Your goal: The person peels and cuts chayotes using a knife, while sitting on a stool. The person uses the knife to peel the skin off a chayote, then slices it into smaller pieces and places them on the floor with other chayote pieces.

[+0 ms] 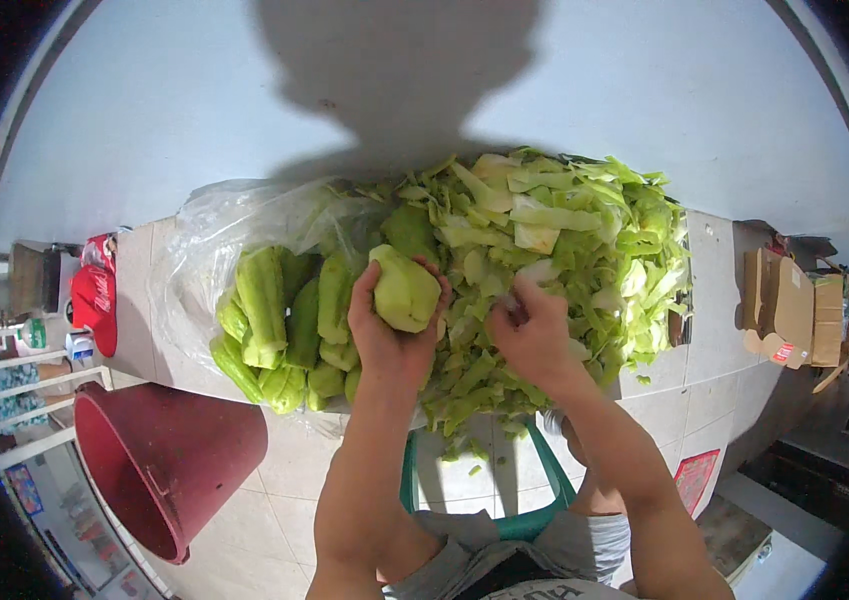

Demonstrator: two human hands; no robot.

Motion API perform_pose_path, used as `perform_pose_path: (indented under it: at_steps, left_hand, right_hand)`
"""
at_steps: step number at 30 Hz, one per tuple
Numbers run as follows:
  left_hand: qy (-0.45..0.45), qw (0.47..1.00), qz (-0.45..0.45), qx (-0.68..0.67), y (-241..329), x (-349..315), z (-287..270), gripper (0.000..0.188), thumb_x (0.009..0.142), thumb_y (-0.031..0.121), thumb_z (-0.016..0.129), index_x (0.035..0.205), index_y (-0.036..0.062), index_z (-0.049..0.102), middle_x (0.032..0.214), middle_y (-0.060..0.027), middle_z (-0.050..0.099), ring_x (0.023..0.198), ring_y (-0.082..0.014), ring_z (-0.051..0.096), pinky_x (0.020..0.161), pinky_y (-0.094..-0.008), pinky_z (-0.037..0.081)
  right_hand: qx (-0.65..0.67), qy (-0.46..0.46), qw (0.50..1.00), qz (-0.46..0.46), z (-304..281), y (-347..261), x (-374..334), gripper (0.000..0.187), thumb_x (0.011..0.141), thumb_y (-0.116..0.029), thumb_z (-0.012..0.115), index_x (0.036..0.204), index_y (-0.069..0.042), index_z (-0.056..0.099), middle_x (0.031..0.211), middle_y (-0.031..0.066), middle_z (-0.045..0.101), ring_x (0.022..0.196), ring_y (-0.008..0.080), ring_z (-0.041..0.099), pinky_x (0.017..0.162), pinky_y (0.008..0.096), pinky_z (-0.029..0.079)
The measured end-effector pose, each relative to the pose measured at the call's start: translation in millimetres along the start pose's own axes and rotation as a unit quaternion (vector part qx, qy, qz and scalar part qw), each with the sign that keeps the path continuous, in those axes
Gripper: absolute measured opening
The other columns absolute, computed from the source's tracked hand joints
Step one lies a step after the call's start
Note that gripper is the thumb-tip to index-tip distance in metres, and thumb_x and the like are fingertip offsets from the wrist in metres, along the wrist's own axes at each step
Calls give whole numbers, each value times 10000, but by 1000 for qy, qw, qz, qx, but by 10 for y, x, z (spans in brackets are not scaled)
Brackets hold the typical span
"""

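The left hand (389,335) grips a pale green gourd (404,290) lifted over the worktop's (709,300) front edge, while the right hand (534,335) closes on, seemingly, a small blade.

On the surface (714,300), a heap of cut cabbage leaves (554,250) lies to the right, and a pile of whole gourds (279,335) lies to the left on a plastic bag (214,235), the two piles touching in the middle. The left hand (391,340) holds one peeled gourd (405,290) above the join between them, with the right hand (534,335) just beside it, resting on the leaves. Below the surface's near edge a bucket (159,460) stands on the floor to the left, a stool (544,490) sits between the person's arms, and cardboard boxes (794,315) lie far to the right.
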State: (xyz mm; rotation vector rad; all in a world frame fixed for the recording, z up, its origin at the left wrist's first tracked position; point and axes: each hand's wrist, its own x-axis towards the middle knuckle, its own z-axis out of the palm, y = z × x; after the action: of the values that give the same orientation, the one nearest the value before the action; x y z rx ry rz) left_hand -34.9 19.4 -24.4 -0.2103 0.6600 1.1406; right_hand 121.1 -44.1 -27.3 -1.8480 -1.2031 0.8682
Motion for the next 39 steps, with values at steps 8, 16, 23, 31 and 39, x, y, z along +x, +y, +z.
perform_pose_path:
  at_steps: [8,16,23,31,39]
  left_hand:
    - [-9,999,-37,-14,-22,27,-29,334,869,371,563,992,60,562,927,-105,615,916,-254,602,851,-410,495]
    - [-15,998,-65,-21,-21,-10,-59,332,871,371,558,990,61,569,917,-128,619,887,-272,606,824,-428,510]
    - [9,1000,-20,2,-22,-59,28,342,872,399,528,951,69,569,852,-111,618,811,-258,600,782,-407,504]
    - [-3,999,-40,-20,38,-46,5,325,862,362,550,989,64,549,904,-112,612,829,-262,597,788,-419,501]
    - [-18,998,-27,48,31,-114,50,332,857,338,581,1033,59,539,932,-110,610,878,-285,600,822,-417,493]
  right_hand:
    - [-276,47,906,-319,77,112,-37,291,607,-114,733,698,-91,458,646,79,532,590,293,567,526,395,444]
    - [-300,59,881,-360,89,89,-33,127,688,-127,593,738,-112,477,660,48,517,633,223,586,556,346,447]
    - [-307,76,897,-308,16,166,57,128,698,-120,608,747,-101,491,686,72,548,659,256,595,584,377,462]
    - [-282,51,910,-299,4,114,19,259,666,-108,717,717,-72,465,678,92,560,622,316,575,555,409,452]
    - [-264,37,923,-279,-100,90,100,240,709,-160,706,729,-87,479,635,90,549,595,292,594,537,409,472]
